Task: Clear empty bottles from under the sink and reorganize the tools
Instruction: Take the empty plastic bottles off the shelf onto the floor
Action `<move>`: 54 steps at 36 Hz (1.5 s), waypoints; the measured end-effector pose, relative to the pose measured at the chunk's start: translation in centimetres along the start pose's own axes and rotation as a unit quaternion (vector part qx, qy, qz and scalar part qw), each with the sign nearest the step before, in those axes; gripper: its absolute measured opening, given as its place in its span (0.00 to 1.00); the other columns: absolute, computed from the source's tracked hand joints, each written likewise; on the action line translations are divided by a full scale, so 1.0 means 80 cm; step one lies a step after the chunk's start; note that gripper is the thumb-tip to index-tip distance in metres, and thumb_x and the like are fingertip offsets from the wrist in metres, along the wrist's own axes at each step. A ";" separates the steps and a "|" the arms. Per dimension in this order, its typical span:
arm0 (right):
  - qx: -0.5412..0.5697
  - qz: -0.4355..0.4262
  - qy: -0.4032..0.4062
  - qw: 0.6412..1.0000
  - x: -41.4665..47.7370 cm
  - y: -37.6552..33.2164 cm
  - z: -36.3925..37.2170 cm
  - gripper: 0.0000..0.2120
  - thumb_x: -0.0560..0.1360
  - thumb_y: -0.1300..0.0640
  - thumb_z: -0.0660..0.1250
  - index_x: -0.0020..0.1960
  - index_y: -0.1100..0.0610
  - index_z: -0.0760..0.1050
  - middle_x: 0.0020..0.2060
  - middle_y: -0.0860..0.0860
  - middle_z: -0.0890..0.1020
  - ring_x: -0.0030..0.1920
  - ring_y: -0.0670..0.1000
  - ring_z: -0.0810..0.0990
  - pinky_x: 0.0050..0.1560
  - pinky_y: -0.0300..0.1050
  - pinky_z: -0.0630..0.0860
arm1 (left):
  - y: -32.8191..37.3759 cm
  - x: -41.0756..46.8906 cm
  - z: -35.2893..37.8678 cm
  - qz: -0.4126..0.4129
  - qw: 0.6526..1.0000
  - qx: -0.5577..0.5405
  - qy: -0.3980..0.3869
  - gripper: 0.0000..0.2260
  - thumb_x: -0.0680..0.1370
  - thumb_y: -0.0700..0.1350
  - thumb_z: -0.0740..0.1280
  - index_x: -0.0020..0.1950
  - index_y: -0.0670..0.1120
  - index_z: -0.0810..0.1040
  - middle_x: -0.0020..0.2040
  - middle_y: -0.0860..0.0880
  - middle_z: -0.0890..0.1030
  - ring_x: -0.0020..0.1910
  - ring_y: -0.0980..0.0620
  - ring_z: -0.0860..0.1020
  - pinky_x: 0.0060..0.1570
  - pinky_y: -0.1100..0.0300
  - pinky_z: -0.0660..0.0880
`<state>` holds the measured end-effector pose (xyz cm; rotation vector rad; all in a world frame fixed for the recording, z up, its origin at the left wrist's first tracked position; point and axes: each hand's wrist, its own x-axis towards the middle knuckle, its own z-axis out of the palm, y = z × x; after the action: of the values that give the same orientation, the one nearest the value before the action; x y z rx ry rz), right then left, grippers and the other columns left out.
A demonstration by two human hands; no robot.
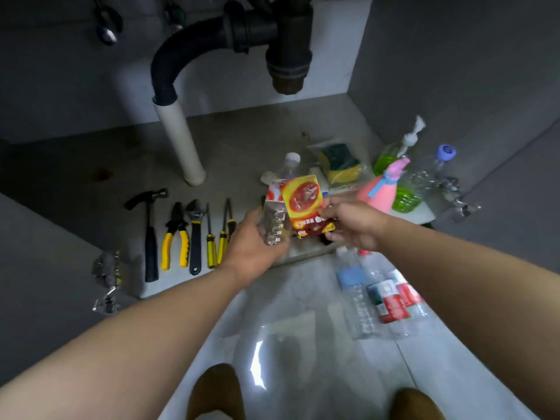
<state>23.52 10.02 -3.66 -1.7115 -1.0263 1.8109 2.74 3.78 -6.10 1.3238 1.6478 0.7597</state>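
My left hand (253,242) grips a clear crumpled plastic bottle (275,219) with a white cap, above the cabinet's front edge. My right hand (353,227) holds a yellow and red food packet (304,204) right beside that bottle. Tools lie in a row on the cabinet floor to the left: a black hammer (150,234), yellow-handled pliers (175,237), an adjustable wrench (194,234) and yellow-handled screwdrivers (216,237). Several empty clear bottles (378,295) lie on the tiled floor outside the cabinet, under my right forearm.
A white drain pipe (181,140) and a black trap (288,56) hang above the cabinet floor. At the right stand a pink spray bottle (380,189), a green soap pump bottle (394,153), packed sponges (342,162) and metal tap parts (457,195). Metal fittings (106,280) lie at the left.
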 end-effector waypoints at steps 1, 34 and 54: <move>-0.011 0.005 0.001 1.000 -0.012 0.007 -0.021 0.08 0.80 0.61 0.62 0.52 0.50 0.77 0.43 0.50 0.83 0.39 0.45 0.82 0.31 0.36 0.76 | 0.005 -0.005 0.008 0.004 1.000 0.004 -0.021 0.24 0.64 0.49 0.78 0.51 0.63 0.69 0.39 0.69 0.81 0.38 0.73 0.78 0.36 0.77 0.70; 0.308 0.008 0.257 0.916 -0.106 0.233 -0.223 0.07 0.81 0.62 0.65 0.55 0.60 0.80 0.37 0.55 0.84 0.33 0.48 0.80 0.32 0.38 0.78 | 0.059 -0.043 0.314 -0.150 0.929 -0.013 -0.337 0.19 0.74 0.44 0.76 0.61 0.51 0.71 0.57 0.44 0.83 0.56 0.44 0.83 0.56 0.48 0.81; 0.066 0.029 0.386 0.920 -0.062 0.232 -0.219 0.14 0.76 0.59 0.71 0.61 0.55 0.76 0.53 0.58 0.83 0.51 0.58 0.84 0.54 0.61 0.82 | 0.006 -0.029 0.271 -0.332 0.900 0.104 -0.263 0.44 0.75 0.49 0.73 0.80 0.51 0.47 0.66 0.41 0.73 0.58 0.43 0.77 0.43 0.53 0.76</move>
<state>44.41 -1.57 -13.82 -2.1021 -0.5007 1.0125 22.56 0.41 -14.61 0.8867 1.5909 -0.1787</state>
